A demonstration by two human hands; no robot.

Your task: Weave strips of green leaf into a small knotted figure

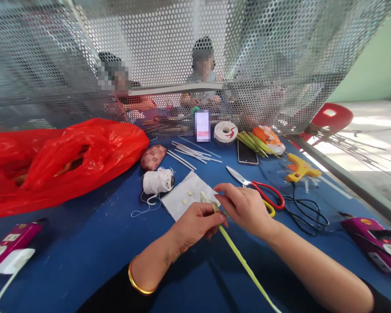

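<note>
My left hand (203, 221) is closed around a long light-green stem (239, 256) that runs down toward the lower right. Small pale greenish pieces (203, 198) stick up at its top end. Just right of them, my right hand (243, 206) has thumb and fingers drawn together; whatever is between its fingertips is too small to name. Under and behind the hands lies a white paper sheet (179, 204) with a few yellowish scraps. Scissors (247, 182) with a red handle lie beyond my right hand, and a yellow loop shows partly behind it.
A white thread spool (157, 181), checkered pouch (153, 157) and red plastic bag (117, 139) lie left. White sticks (192, 152), a lit phone (202, 126), a tape roll (226, 131) and a yellow glue gun (301, 168) lie farther back. A perforated screen (163, 39) stands behind; two people sit beyond.
</note>
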